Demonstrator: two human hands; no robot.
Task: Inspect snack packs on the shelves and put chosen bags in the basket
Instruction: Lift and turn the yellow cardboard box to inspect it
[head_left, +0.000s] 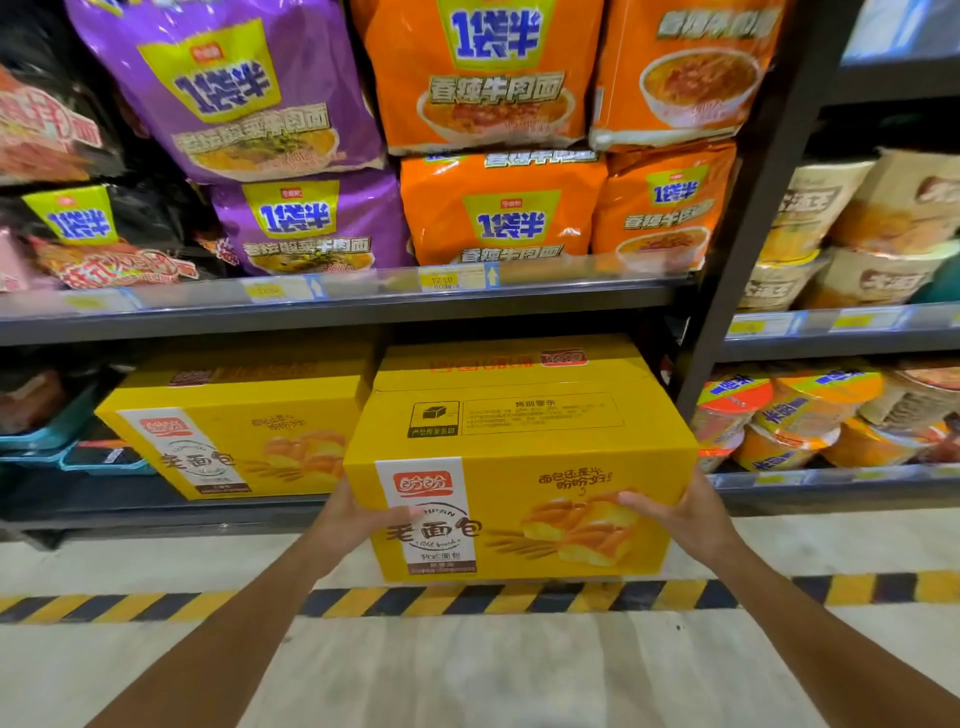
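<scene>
A yellow cardboard bread box (524, 467) juts forward from the bottom shelf, over the floor. My left hand (353, 519) grips its front left corner, thumb lying across the white label. My right hand (680, 514) holds the front right corner, thumb on the bread picture. A second yellow box (234, 441) stands to its left, further back on the shelf. Above, purple noodle bags (249, 104) and orange noodle bags (498, 208) are stacked on the upper shelf. No basket is in view.
A dark shelf post (753, 234) separates this bay from the right bay, which holds cup noodles (810, 415) and paper bowls (883, 223). Teal trays (67, 441) sit at the lower left. Yellow and black hazard tape (467, 600) runs across the floor below the box.
</scene>
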